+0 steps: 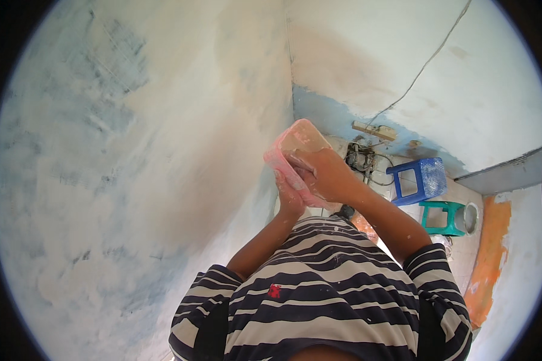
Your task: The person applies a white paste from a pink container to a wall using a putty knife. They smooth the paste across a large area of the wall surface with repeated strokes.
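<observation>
A pink rectangular plastic tub (pixel 277 160), smeared with pale paste, is held in front of my chest near the wall corner. My left hand (pixel 290 197) grips its near left side from below, fingers wrapped against the wall of the tub. Reaching over the opening, my right hand (pixel 322 171) has its fingers curled down at the tub's inner side. Whitish paste coats those fingers, and whatever they may hold is hidden. Beige material shows inside the tub's far end.
The patchily plastered wall (pixel 132 180) rises close on my left. On the tiled floor to the right lie a blue plastic stool (pixel 430 179) and a green stool (pixel 444 218) beside a round grey container (pixel 471 218). A dark device (pixel 359 157) with cables sits near a power strip (pixel 374 130).
</observation>
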`<state>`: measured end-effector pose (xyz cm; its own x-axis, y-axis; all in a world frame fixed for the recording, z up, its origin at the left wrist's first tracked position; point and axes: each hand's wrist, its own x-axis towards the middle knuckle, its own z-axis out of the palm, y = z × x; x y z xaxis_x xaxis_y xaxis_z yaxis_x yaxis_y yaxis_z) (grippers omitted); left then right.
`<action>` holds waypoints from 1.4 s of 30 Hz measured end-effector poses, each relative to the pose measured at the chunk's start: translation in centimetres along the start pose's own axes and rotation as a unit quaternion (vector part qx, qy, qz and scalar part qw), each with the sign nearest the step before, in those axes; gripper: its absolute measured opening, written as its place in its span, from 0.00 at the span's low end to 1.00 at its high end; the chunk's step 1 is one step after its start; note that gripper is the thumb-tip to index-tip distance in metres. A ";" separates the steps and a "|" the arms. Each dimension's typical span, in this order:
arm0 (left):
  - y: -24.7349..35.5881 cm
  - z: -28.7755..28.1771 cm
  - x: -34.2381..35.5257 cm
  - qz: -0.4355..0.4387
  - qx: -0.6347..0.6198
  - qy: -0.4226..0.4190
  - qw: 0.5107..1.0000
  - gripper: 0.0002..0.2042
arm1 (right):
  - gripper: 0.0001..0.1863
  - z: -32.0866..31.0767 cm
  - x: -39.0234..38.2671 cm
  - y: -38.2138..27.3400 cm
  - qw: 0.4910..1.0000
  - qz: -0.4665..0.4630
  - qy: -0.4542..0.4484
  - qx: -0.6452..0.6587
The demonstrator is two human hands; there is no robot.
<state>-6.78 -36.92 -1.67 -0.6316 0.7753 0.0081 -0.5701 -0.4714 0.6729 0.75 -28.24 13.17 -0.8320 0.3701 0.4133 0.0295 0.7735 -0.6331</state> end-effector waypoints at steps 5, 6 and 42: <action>0.6 0.1 0.2 -0.004 -0.054 0.003 0.999 0.31 | 0.21 -1.4 -0.3 1.8 0.986 0.128 -0.085 0.061; 0.9 1.1 0.3 0.011 -0.032 0.004 0.999 0.31 | 0.21 -2.4 0.2 1.8 0.986 0.128 -0.085 0.063; -15.5 15.3 8.1 0.082 0.009 0.101 0.991 0.32 | 0.11 -16.5 1.7 19.2 0.989 0.009 -0.149 -0.005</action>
<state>4.96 -16.87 -0.74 -0.8087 0.5875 -0.0293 -0.4429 -0.5754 0.6876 9.07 -4.30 12.52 -0.9578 0.2158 0.1900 0.0491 0.7739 -0.6314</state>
